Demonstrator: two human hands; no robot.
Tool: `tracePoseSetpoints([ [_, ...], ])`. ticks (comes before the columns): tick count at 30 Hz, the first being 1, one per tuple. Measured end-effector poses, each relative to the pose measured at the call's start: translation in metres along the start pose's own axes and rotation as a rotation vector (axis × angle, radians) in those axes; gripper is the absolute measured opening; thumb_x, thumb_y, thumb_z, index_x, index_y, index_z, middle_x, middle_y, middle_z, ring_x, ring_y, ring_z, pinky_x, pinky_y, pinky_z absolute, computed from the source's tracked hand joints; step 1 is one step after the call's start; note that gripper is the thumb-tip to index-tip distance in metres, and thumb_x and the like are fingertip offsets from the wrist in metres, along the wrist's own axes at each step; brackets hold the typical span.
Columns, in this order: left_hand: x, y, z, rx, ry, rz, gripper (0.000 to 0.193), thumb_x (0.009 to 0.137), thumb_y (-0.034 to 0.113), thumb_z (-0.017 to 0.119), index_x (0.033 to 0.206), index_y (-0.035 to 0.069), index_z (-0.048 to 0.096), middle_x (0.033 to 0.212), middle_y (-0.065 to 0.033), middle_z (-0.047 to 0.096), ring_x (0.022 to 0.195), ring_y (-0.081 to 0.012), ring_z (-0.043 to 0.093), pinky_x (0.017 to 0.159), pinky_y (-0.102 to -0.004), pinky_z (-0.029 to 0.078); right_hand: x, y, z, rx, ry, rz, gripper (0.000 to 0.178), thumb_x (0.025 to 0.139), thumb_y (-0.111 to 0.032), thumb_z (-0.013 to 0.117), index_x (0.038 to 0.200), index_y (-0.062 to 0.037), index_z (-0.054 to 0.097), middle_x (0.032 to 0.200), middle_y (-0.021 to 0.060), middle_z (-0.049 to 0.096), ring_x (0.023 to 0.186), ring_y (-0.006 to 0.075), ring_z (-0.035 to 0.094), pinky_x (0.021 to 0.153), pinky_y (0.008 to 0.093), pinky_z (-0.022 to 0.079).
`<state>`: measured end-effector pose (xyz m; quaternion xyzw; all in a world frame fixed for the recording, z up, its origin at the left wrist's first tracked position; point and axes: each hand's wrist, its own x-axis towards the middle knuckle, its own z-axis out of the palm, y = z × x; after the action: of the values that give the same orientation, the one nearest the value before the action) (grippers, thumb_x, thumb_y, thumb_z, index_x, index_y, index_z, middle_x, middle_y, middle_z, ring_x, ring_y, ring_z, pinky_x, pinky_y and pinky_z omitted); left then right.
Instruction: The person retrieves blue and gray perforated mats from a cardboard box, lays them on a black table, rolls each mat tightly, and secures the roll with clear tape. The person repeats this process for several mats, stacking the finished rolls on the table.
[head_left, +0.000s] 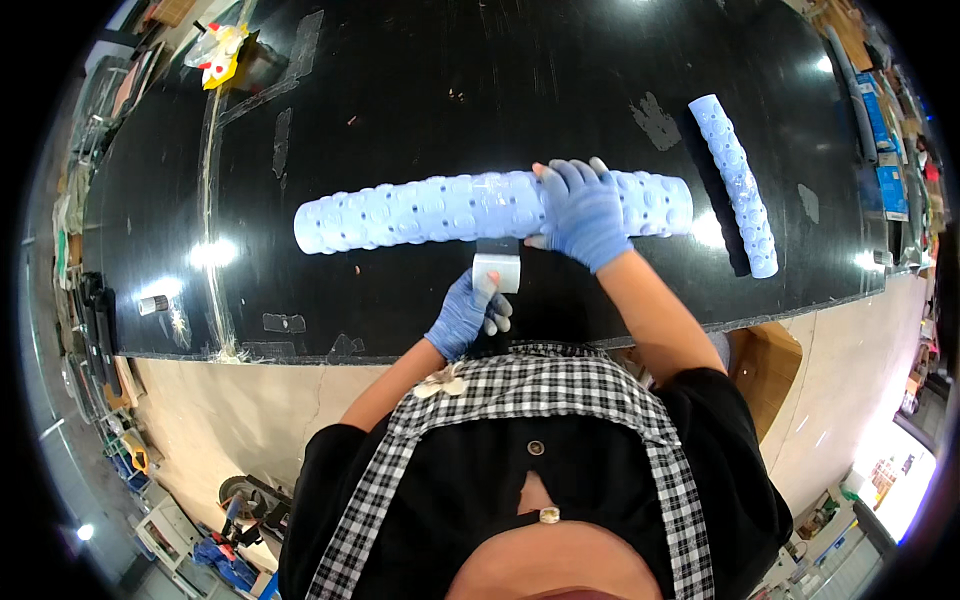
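Observation:
A long light-blue rolled mat (420, 212), its surface covered in round bumps and small holes, lies crosswise on the black table (420, 110). My right hand (580, 212), in a blue glove with pale fingertips, is wrapped over the roll right of its middle. Just below the roll, my left hand (468, 308), gloved the same way, grips a roll of clear tape (502, 272), with the thumb inside its core. A strip of tape appears to run from it up to the mat. Shiny film shows around the mat's middle.
A thinner light-blue bumpy roll (735, 185) lies at the right of the table. At the far left stands a dark container with a yellow and white packet (220, 55). A small metallic cylinder (153, 305) lies near the left edge. An open cardboard box (768, 375) is below the front edge, on the right.

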<state>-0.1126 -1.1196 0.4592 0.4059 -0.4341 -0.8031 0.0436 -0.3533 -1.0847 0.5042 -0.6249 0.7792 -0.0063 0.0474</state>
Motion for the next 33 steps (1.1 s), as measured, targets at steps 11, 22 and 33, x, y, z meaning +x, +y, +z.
tracePoseSetpoints([
  [11, 0.144, 0.078, -0.031, -0.036, -0.052, 0.004, 0.050, 0.097, 0.047, 0.057, 0.133, 0.013, 0.047, 0.093, -0.0146, 0.068, 0.057, -0.0135, 0.065, 0.039, -0.0194, 0.043, 0.164, 0.057, -0.051, 0.287, 0.109, -0.015, 0.088, 0.070, -0.061, 0.079, 0.141, -0.0173, 0.052, 0.140, 0.0081, 0.056, 0.133, 0.0264, 0.050, 0.112, 0.0383, 0.038],
  [22, 0.262, 0.193, -0.032, -0.124, 0.029, 0.044, 0.051, 0.099, 0.034, 0.059, 0.139, 0.010, 0.040, 0.105, -0.0199, 0.070, 0.077, -0.0252, 0.073, 0.054, -0.0268, 0.060, 0.322, 0.105, -0.055, 0.025, -0.476, 0.005, 0.100, 0.058, -0.046, 0.089, 0.141, -0.0074, 0.047, 0.125, 0.0176, 0.065, 0.113, 0.0333, 0.064, 0.098, 0.0403, 0.051],
  [33, 0.017, -0.007, -0.076, 0.106, -0.054, 0.019, 0.062, 0.094, 0.034, 0.068, 0.140, 0.000, 0.043, 0.114, -0.0110, 0.064, 0.102, -0.0166, 0.061, 0.088, -0.0309, 0.050, 0.049, -0.052, -0.047, 0.154, -0.715, -0.013, 0.083, 0.070, -0.059, 0.074, 0.127, -0.0022, 0.054, 0.119, 0.0168, 0.063, 0.113, 0.0283, 0.063, 0.097, 0.0429, 0.048],
])
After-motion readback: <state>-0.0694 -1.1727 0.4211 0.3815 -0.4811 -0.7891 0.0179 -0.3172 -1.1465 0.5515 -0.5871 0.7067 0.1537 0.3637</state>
